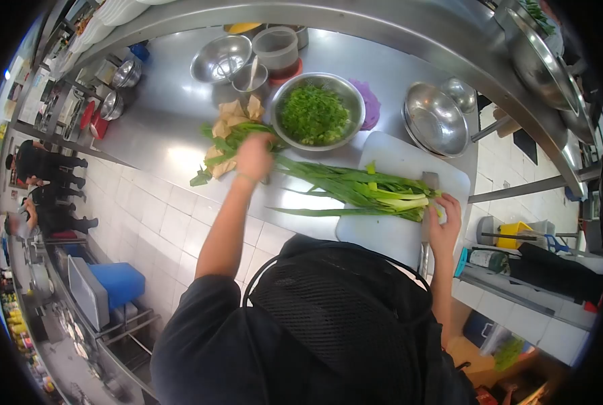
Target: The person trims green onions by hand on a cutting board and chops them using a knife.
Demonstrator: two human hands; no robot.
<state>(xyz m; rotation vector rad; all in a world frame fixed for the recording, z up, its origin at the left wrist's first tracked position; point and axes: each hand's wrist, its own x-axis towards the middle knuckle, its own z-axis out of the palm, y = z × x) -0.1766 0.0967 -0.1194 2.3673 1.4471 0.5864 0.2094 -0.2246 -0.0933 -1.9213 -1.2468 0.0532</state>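
Long green stalks (pixel 355 186) lie across a white cutting board (pixel 376 233), their pale ends to the right. At those ends is my right hand (pixel 444 219), fingers curved and apart, touching the stalk tips. A knife (pixel 429 180) lies partly under the stalks beside it. My left hand (pixel 254 156), blurred by motion, is over the leafy end, by leafy greens (pixel 233 143) and crumpled brown paper (pixel 228 120); its fingers cannot be made out. Chopped greens (pixel 316 113) fill a steel bowl (pixel 359 121) behind the stalks.
Steel bowls (pixel 436 120) stand at the right, beneath a metal shelf (pixel 409 30). A bowl (pixel 210 61), a clear container (pixel 276 44) and a purple bag (pixel 369 101) are at the back. A blue bin (pixel 118 283) and several people (pixel 45 165) are at the left.
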